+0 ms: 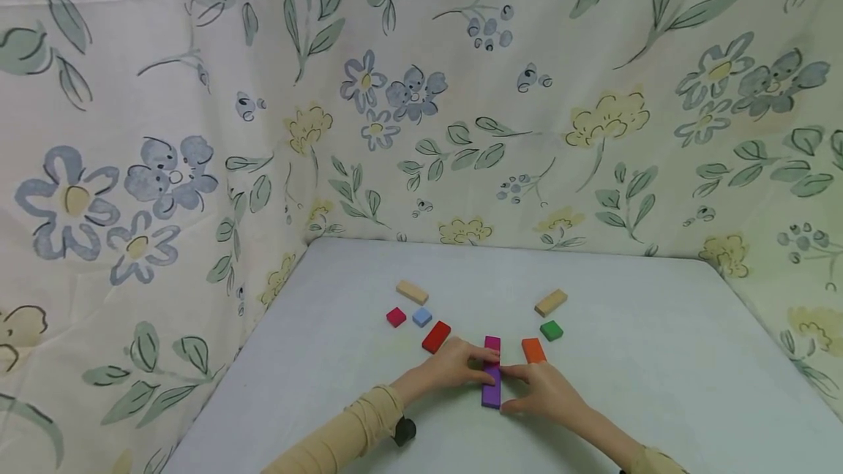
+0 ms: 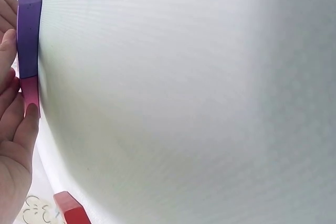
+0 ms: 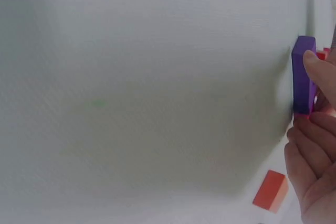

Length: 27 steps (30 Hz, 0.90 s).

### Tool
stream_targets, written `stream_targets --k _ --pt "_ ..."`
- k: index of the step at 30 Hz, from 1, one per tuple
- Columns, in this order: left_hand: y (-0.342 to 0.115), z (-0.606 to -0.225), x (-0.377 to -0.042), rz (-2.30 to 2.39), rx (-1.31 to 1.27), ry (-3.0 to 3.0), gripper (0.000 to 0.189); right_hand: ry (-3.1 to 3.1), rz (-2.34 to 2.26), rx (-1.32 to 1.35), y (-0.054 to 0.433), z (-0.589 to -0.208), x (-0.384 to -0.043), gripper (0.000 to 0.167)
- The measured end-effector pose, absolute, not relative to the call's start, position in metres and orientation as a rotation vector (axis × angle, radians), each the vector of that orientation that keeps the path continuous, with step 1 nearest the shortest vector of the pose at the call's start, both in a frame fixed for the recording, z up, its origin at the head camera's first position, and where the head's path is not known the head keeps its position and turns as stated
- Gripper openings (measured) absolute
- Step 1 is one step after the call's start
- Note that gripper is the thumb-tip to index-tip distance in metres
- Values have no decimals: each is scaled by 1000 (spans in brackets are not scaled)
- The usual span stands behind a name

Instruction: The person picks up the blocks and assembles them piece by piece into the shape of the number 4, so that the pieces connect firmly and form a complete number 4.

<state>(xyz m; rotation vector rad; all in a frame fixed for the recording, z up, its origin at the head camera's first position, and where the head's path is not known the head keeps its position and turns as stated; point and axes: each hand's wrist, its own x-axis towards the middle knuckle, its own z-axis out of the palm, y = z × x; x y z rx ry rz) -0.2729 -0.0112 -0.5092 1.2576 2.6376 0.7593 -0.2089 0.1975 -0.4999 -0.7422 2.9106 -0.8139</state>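
A purple block (image 1: 491, 392) lies end to end with a magenta block (image 1: 492, 342), which is at its far end, on the white table. My left hand (image 1: 454, 364) grips the magenta block from the left, one finger across it, while its thumb rests on the purple block. From the right side, my right hand (image 1: 543, 390) touches the purple block with spread thumb and index finger. The thumb (image 3: 317, 72) lies against the purple block's side in the right wrist view. Fingers partly cover the join between the two blocks.
A red block (image 1: 437, 337) lies beyond my left hand and an orange block (image 1: 533, 350) beyond my right. Farther back are a pink block (image 1: 396, 317), a light blue block (image 1: 422, 317), a green block (image 1: 551, 330) and two wooden blocks (image 1: 412, 291). Flowered cloth (image 1: 461, 167) hangs behind the table.
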Motion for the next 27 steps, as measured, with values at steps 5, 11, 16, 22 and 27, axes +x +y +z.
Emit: stream_targets --k 5,11,16,22,27 --pt "-12 -509 -272 763 1276 2650 43 2864 -877 -804 203 -491 -212 61" --pt "-12 -507 -271 764 1267 2652 45 2824 -953 -838 209 -482 -212 61" --pt "-13 -507 -272 751 1261 2658 45 2814 -1012 -837 214 -474 -213 60" --pt "-13 -506 -272 741 1240 2666 44 2786 -1194 -727 221 -459 -216 56" --pt "-12 -507 -273 736 1206 2654 45 2835 -1281 -549 233 -447 -220 49"
